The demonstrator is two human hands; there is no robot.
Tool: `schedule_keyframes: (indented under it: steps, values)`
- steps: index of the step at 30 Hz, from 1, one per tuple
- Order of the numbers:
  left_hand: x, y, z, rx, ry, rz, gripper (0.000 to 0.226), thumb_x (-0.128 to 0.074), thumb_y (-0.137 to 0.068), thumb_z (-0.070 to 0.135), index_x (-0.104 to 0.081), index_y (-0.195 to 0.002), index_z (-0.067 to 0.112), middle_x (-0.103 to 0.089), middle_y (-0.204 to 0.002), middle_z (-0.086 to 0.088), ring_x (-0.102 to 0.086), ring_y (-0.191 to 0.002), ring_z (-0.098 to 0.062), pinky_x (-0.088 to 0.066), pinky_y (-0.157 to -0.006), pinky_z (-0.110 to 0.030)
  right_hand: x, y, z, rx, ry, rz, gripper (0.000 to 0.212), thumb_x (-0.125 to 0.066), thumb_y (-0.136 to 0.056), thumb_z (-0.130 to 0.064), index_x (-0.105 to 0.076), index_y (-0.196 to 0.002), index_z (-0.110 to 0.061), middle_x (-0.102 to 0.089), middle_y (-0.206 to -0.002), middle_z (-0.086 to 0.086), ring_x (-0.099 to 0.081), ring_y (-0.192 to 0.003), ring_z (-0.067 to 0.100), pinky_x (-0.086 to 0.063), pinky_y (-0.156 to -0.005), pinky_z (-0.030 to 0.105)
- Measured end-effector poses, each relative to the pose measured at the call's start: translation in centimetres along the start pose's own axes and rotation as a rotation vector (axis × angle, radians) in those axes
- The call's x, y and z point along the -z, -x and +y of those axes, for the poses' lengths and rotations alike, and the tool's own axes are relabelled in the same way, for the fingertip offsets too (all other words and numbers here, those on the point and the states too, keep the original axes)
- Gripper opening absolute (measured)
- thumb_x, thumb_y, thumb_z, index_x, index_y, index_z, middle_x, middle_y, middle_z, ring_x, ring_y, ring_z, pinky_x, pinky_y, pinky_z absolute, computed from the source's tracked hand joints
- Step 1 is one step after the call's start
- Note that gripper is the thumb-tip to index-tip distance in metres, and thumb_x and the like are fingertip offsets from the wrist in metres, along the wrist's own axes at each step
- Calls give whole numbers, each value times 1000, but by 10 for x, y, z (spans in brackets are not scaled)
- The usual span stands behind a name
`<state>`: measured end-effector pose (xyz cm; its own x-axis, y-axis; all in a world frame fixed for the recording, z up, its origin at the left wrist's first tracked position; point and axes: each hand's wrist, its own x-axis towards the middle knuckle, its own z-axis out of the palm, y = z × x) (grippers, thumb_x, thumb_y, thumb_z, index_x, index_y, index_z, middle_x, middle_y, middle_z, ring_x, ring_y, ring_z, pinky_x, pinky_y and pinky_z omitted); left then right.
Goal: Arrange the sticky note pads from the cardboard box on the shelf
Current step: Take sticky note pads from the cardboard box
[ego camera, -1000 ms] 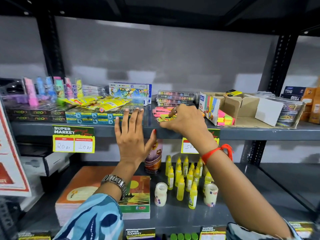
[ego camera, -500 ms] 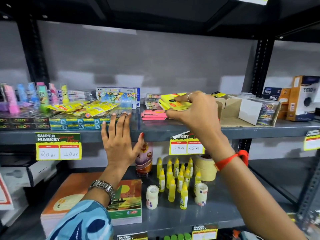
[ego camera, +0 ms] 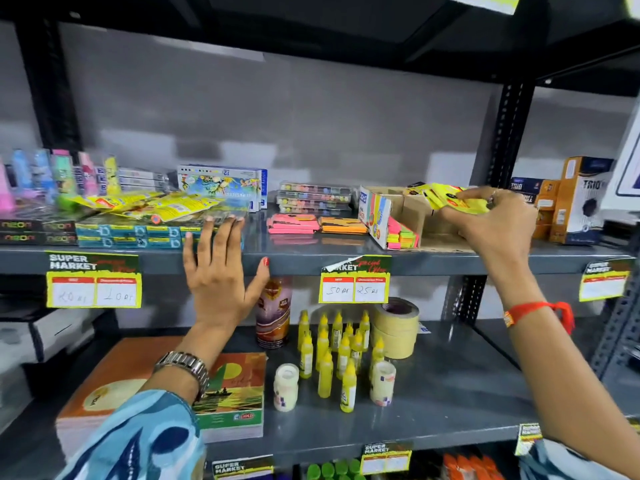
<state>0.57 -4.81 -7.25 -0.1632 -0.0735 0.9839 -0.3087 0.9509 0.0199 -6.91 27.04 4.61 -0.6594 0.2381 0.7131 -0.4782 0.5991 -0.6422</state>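
An open cardboard box stands on the upper shelf, right of centre, with multicoloured sticky note strips at its front. My right hand is over the box, shut on a few yellow sticky note pads. Left of the box, a pink pad stack and an orange pad stack lie flat on the shelf. My left hand rests flat, fingers spread, against the shelf's front edge, holding nothing.
Yellow packets and blue boxes fill the shelf's left. Clear cases of colours sit behind the pads. Orange boxes stand at the right. Below are glue bottles, tape rolls and notebooks.
My right hand has carried the yellow pads from the shelf's front, up and to the right, until it is over the cardboard box. My left hand has stayed on the shelf edge.
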Motion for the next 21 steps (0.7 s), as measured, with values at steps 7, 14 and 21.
schedule_keyframes:
  steps: [7, 14, 21]
  values:
    - [-1, 1, 0, 4, -9, -9, 63, -36, -91, 48, -47, -135, 4, -53, -133, -15, -37, -132, -33, -16, -114, -48, -26, -1, 30, -28, 92, -146, 37, -83, -62, -34, -75, -94, -17, -73, -95, 18, -64, -94, 33, -50, -80, 36]
    - [-1, 1, 0, -3, -16, -9, 63, -36, -91, 47, -46, -136, 4, -52, -135, -15, -35, -134, -31, -17, -113, -49, -35, -3, 42, 66, 135, -294, 36, -81, -65, -43, -76, -91, -19, -74, -93, 19, -63, -95, 36, -53, -85, 42]
    - [-4, 1, 0, 4, -25, 5, 64, -31, -93, 50, -47, -135, 4, -53, -134, -14, -36, -134, -31, -20, -113, -50, -25, -4, 45, 151, 170, -400, 35, -76, -74, -42, -75, -99, -17, -72, -103, 15, -61, -100, 35, -52, -83, 41]
